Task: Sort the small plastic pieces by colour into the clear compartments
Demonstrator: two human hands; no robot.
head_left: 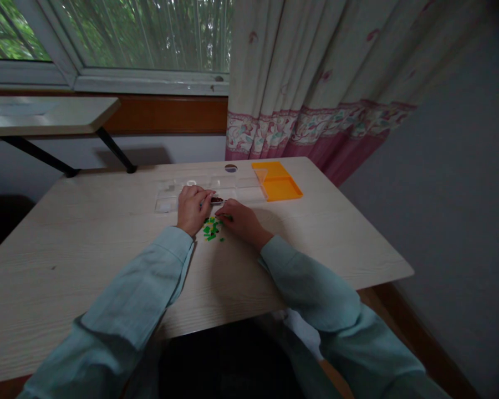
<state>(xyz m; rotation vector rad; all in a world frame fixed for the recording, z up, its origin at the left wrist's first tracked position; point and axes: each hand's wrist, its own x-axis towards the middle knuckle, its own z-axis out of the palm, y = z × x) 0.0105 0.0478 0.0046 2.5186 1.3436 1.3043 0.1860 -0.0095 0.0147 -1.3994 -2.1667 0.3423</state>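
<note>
My left hand (192, 209) lies over the front edge of a clear plastic compartment box (166, 191), its thumb and fingers drawn together; what they grip is hidden. Beside its fingertips, small dark brown pieces (217, 200) sit at the box's front. My right hand (242, 219) is closed in a pinch just in front of the box, and anything between the fingertips is too small to name. Between the two hands, a loose pile of small green pieces (211, 229) with a few yellow ones lies on the table.
An orange tray (289, 188) stands at the right end of the clear box, partly under its clear plastic. Behind them is a round hole (231, 168) in the pale wooden table (120, 249). A raised shelf (66, 119) stands at back left; a curtain (283, 83) hangs behind.
</note>
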